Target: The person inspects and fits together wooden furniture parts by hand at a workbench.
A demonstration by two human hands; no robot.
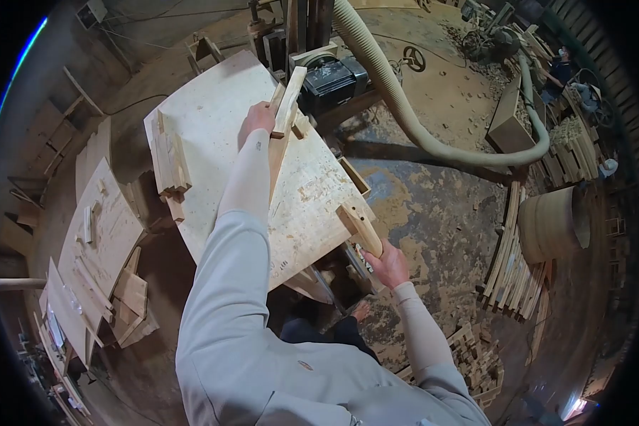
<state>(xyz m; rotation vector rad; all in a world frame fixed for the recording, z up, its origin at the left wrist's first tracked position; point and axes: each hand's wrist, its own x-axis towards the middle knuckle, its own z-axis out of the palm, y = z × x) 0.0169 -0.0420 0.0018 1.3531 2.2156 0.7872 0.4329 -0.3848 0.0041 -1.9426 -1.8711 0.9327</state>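
My left hand [258,118] reaches across the pale plywood tabletop [199,128], its fingers closed on a wooden piece beside the machine. A light wooden bar [290,99] slants up just right of those fingers, and a flat wooden strip [277,167] runs down the tabletop below them. At the near right corner, my right hand [389,264] grips the lower end of a short wooden block [362,231]. Two dark holes show near that block's upper end, which rests over the tabletop's edge.
Wooden pieces [169,156] are stacked on the tabletop's left. A black motor [334,78] sits behind it, with a thick ribbed hose [397,106] curving right. Another plywood panel [103,227] stands at left. Wood strips [512,263] and offcuts [476,362] lie on the right.
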